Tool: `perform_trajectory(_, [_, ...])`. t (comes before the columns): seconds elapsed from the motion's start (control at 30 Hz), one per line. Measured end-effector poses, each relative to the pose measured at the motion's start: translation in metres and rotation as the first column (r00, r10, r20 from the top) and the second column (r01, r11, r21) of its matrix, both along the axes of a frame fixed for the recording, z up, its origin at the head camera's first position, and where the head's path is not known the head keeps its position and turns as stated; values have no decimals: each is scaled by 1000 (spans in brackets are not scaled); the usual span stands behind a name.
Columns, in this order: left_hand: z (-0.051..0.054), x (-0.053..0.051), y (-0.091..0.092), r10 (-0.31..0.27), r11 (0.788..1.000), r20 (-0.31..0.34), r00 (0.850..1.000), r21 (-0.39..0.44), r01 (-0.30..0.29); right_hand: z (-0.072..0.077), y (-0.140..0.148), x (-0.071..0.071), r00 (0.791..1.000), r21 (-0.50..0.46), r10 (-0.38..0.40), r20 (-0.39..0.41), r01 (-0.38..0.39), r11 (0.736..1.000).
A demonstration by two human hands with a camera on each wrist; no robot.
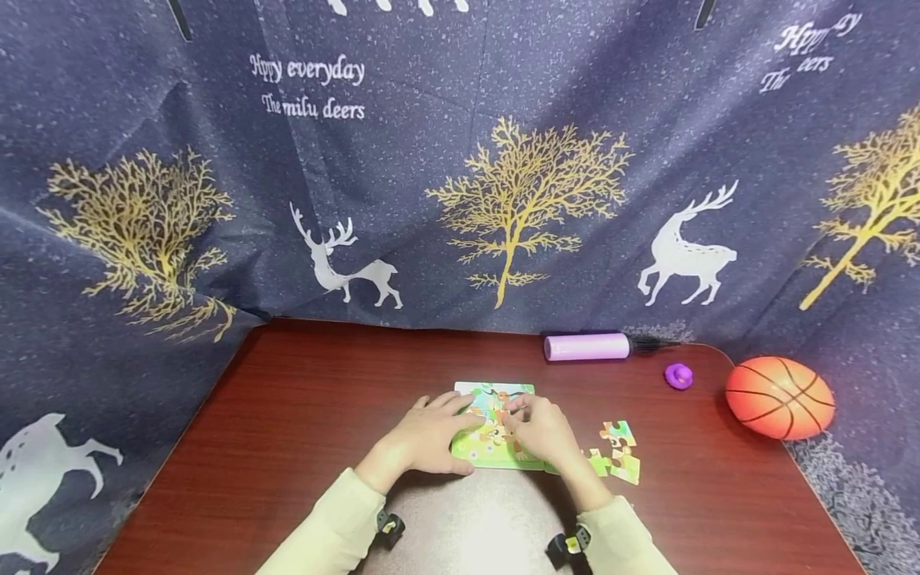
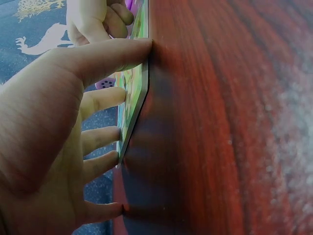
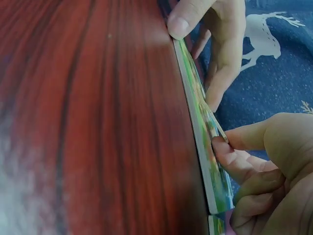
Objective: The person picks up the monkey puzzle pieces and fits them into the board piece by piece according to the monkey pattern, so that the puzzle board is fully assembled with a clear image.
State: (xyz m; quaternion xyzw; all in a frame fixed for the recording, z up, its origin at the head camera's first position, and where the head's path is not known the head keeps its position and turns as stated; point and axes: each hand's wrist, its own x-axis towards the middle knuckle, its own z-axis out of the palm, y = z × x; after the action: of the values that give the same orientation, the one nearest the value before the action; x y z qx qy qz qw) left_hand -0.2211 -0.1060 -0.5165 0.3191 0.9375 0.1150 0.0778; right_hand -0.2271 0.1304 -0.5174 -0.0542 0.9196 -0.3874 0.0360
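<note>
A colourful jigsaw puzzle (image 1: 483, 457) in a flat tray lies at the middle of the table, with green and animal pictures on it. My left hand (image 1: 430, 438) spreads over its left side. The thumb touches the near edge, several fingertips rest on the puzzle, and the little finger reaches the table beside it. Between thumb and forefinger, my right hand (image 1: 544, 431) pinches a puzzle piece (image 3: 219, 129), tilted up from the puzzle's surface. Its other fingers are curled in. In the head view, the fingers mostly cover that piece.
Several loose puzzle pieces (image 1: 620, 435) lie right of the tray, partly behind my right forearm. Farther back are a lilac pump (image 1: 588, 346) and a small purple hat-shaped object (image 1: 679, 376). An orange basketball (image 1: 780, 398) sits at the right edge. A patterned cloth (image 1: 431, 160) hangs behind the table.
</note>
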Motion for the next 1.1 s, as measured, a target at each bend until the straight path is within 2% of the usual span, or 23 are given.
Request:
perform_trajectory(0.23, [1,0,0,-21,1000,-26,999,14,21,-2,-4,-3,1000,74,-19,-8,19,997])
perform_trajectory(0.47, [-2,0,0,-15,1000,-30,999,-4,14,-1,-4,-6,999,95,-25,35,22,995])
perform_trajectory(0.87, [-1,0,2,-5,1000,-8,1000,-22,5,-1,-6,-6,1000,189,-16,-2,16,982])
perform_trajectory(1.0, [2,2,3,-9,1000,-10,1000,-8,9,-2,-3,-5,1000,178,13,-12,-11,984])
perform_trajectory(1.1, [3,2,2,-11,1000,-8,1000,-3,11,-2,0,-4,998,147,66,-6,-64,987])
